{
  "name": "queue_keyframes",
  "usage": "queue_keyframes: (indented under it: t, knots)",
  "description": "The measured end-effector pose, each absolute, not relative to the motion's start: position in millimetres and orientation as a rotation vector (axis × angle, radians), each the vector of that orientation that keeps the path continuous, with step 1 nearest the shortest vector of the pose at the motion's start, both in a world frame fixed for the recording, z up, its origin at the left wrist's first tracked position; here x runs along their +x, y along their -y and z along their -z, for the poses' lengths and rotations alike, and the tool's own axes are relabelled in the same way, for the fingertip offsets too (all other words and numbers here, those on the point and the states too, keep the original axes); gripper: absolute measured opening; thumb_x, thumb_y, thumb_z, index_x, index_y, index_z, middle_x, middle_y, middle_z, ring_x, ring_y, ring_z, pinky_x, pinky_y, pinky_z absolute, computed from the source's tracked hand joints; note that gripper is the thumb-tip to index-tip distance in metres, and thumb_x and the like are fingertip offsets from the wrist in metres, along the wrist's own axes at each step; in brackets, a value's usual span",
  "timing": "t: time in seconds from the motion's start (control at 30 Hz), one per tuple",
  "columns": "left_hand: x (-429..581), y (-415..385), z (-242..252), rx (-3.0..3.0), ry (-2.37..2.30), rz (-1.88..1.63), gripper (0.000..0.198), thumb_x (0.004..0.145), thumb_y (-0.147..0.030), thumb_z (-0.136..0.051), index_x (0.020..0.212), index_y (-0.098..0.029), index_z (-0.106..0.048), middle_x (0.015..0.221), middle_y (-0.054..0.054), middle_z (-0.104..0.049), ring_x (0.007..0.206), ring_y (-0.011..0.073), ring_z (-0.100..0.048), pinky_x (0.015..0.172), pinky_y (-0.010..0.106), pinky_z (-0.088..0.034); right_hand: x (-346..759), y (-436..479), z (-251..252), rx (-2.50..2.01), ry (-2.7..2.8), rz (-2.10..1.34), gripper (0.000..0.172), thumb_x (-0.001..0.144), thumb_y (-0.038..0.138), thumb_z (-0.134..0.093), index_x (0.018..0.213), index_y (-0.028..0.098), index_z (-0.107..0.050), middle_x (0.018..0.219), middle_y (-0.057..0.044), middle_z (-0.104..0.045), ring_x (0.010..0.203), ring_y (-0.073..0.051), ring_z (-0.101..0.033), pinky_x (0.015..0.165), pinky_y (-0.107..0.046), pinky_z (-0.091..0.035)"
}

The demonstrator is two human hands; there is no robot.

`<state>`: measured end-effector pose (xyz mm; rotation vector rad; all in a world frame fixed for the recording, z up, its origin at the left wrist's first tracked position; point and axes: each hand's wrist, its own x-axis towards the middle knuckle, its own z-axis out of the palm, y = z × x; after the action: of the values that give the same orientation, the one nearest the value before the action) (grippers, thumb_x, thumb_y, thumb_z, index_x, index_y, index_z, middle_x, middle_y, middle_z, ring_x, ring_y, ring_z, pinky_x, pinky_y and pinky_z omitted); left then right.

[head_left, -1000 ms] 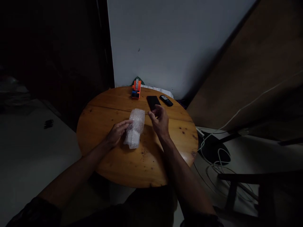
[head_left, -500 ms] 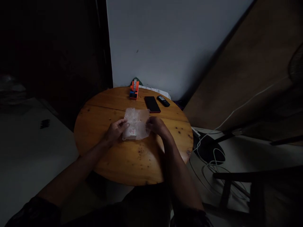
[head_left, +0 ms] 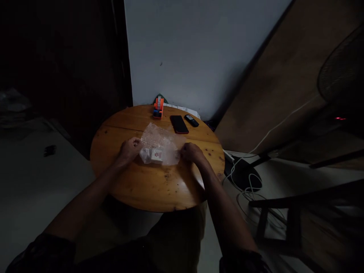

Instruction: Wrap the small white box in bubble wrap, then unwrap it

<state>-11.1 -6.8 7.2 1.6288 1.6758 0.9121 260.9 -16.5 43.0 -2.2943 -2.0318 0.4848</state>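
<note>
A sheet of clear bubble wrap lies spread on the round wooden table, its far edge raised a little. On it sits a small white box with a reddish print, partly covered by the plastic. My left hand is closed on the left edge of the bubble wrap, fingers pinched together. At the right edge, my right hand is also closed on the wrap, its fingertips partly hidden behind the back of the hand.
Behind the wrap on the wooden table are an orange tape dispenser, a dark phone and a small black remote-like device. A wall stands behind. Cables, a fan and a wooden stool are at the right.
My hands have moved apart, the left one leftward. The bubble wrap is opened wider, and the white box shows more plainly. The view has shifted slightly to the right.
</note>
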Motion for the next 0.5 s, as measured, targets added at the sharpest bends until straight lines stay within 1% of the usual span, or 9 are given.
queue_keyframes:
  t: [0.07,0.17,0.27,0.33,0.37,0.4,0.47,0.5]
  knots:
    - [-18,4,-10,1.684,-1.785,-0.864,0.042,0.072,-0.03,-0.056,0.109,-0.014,-0.067,0.085,0.005,-0.072,0.077,0.0204,-0.066,0.069,0.027,-0.049,266,24,-43,-2.331,2.005,-0.435,0.025,0.083,0.017,-0.053,0.093,0.014,-0.076,0.092,-0.013,-0.076,0.089,-0.023,-0.07,0.063,-0.025,-0.04]
    - [-20,7,-16,1.844,-1.75,-0.934,0.044,0.075,-0.027,-0.053,0.116,-0.015,-0.066,0.1,0.007,-0.073,0.089,0.0213,-0.067,0.081,0.03,-0.052,267,38,-50,-2.257,1.951,-0.357,0.024,0.089,0.024,-0.053,0.093,0.013,-0.075,0.096,-0.014,-0.076,0.091,-0.024,-0.07,0.067,-0.027,-0.043]
    - [-11,12,-24,2.064,-1.493,-1.005,0.043,0.081,-0.031,-0.05,0.118,-0.016,-0.066,0.119,0.009,-0.071,0.108,0.0237,-0.065,0.096,0.035,-0.05,255,49,-62,-1.829,1.939,-0.429,0.028,0.094,0.035,-0.054,0.094,0.015,-0.073,0.096,-0.01,-0.076,0.089,-0.02,-0.069,0.072,-0.026,-0.046]
    - [-4,13,-30,2.19,-1.346,-0.936,0.046,0.084,-0.037,-0.049,0.123,-0.017,-0.065,0.125,0.01,-0.069,0.117,0.0253,-0.062,0.101,0.038,-0.048,241,50,-68,-1.567,1.928,-0.51,0.035,0.094,0.045,-0.056,0.103,0.015,-0.071,0.102,-0.01,-0.075,0.092,-0.021,-0.069,0.076,-0.028,-0.048]
    - [-1,12,-33,2.229,-1.299,-0.869,0.049,0.085,-0.04,-0.049,0.126,-0.016,-0.064,0.126,0.011,-0.069,0.117,0.0258,-0.062,0.101,0.038,-0.048,234,49,-69,-1.527,1.919,-0.538,0.04,0.091,0.048,-0.06,0.111,0.015,-0.069,0.106,-0.011,-0.074,0.095,-0.022,-0.068,0.078,-0.029,-0.049]
    - [0,12,-36,2.248,-1.276,-0.791,0.052,0.087,-0.044,-0.048,0.128,-0.016,-0.063,0.124,0.011,-0.07,0.114,0.0261,-0.064,0.099,0.038,-0.049,228,48,-69,-1.536,1.91,-0.561,0.047,0.086,0.048,-0.067,0.118,0.014,-0.067,0.108,-0.013,-0.073,0.096,-0.023,-0.068,0.08,-0.031,-0.05]
    - [-2,13,-41,2.249,-1.266,-0.656,0.054,0.09,-0.049,-0.044,0.128,-0.016,-0.063,0.116,0.01,-0.072,0.103,0.0255,-0.068,0.093,0.037,-0.052,219,49,-66,-1.538,1.92,-0.658,0.056,0.082,0.039,-0.074,0.128,0.012,-0.061,0.103,-0.013,-0.073,0.092,-0.023,-0.068,0.08,-0.033,-0.05]
    - [-5,15,-43,2.241,-1.261,-0.614,0.054,0.092,-0.051,-0.041,0.125,-0.017,-0.065,0.11,0.009,-0.074,0.098,0.0246,-0.069,0.089,0.036,-0.052,218,53,-63,-1.487,1.948,-0.754,0.055,0.082,0.034,-0.074,0.13,0.012,-0.059,0.099,-0.011,-0.074,0.089,-0.021,-0.068,0.079,-0.032,-0.051]
